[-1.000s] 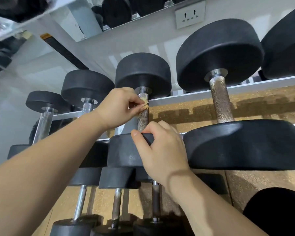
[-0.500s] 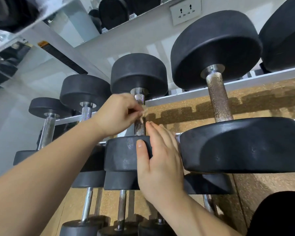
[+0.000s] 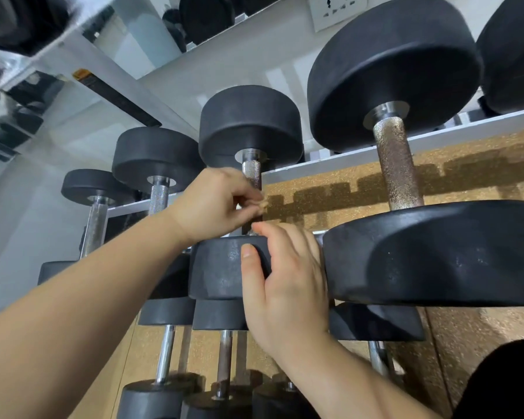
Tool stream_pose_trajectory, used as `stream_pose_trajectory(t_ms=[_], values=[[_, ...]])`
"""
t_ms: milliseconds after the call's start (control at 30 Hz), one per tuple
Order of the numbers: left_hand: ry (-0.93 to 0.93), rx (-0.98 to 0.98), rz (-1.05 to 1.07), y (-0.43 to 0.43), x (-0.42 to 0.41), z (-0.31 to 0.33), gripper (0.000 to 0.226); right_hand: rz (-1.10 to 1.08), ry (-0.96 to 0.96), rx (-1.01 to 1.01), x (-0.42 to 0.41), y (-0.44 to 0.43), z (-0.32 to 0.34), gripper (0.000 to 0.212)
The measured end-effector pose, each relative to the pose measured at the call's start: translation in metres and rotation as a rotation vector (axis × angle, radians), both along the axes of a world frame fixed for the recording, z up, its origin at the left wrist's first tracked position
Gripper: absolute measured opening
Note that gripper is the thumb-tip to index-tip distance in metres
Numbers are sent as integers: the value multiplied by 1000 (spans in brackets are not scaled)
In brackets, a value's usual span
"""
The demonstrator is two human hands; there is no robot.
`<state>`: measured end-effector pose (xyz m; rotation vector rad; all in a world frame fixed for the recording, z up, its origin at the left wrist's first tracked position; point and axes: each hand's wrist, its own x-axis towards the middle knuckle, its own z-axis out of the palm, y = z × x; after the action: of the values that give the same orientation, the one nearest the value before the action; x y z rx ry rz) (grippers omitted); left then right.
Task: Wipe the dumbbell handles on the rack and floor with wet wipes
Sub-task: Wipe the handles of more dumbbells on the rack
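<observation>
A black dumbbell lies on the white rack [image 3: 330, 164] in the middle of the view, its knurled steel handle [image 3: 252, 172] running up to the far head. My left hand [image 3: 215, 204] pinches a small soiled wet wipe [image 3: 262, 204] against the handle's lower part. My right hand [image 3: 282, 282] rests with straight fingers on the near rubber head [image 3: 221, 267], thumb on its face. To the right sits a bigger dumbbell with a rusty-looking handle [image 3: 397, 170].
Smaller dumbbells [image 3: 159, 189] line the rack to the left, and more stand on a lower tier [image 3: 224, 355]. A brown speckled mat [image 3: 360, 189] shows behind. A wall socket [image 3: 336, 9] is at the top, a mirror at the left.
My right hand let go of the handle area, flattened and settled on the near head. My left hand slid the wipe slightly down the handle. The view moved closer.
</observation>
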<state>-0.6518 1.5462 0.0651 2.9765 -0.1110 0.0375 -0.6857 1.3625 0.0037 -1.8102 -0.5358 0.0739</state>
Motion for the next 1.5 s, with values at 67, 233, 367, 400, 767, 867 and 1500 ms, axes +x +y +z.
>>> stream_pose_trajectory(t_ms=[67, 233, 367, 400, 767, 867, 1500], values=[[26, -27, -22, 3, 0, 0, 10, 6, -2, -7, -1, -1, 0, 34], [-99, 137, -18, 12, 38, -1, 13, 15, -8, -39, 0, -2, 0, 36], [-10, 16, -82, 10, 19, -1, 9, 23, -10, -35, 0, -2, 0, 35], [74, -61, -113, 10, 11, 1, 8, 29, -8, -33, 0, -2, 0, 35], [-121, 104, -25, 14, 26, -7, 12, 14, -18, -38, 0, 1, -1, 35], [126, -80, -80, 8, 3, 1, 4, 24, -10, -42, 1, 0, -1, 35], [26, -4, 131, 12, 17, 11, 4, 42, 5, -48, 1, -1, -1, 34]])
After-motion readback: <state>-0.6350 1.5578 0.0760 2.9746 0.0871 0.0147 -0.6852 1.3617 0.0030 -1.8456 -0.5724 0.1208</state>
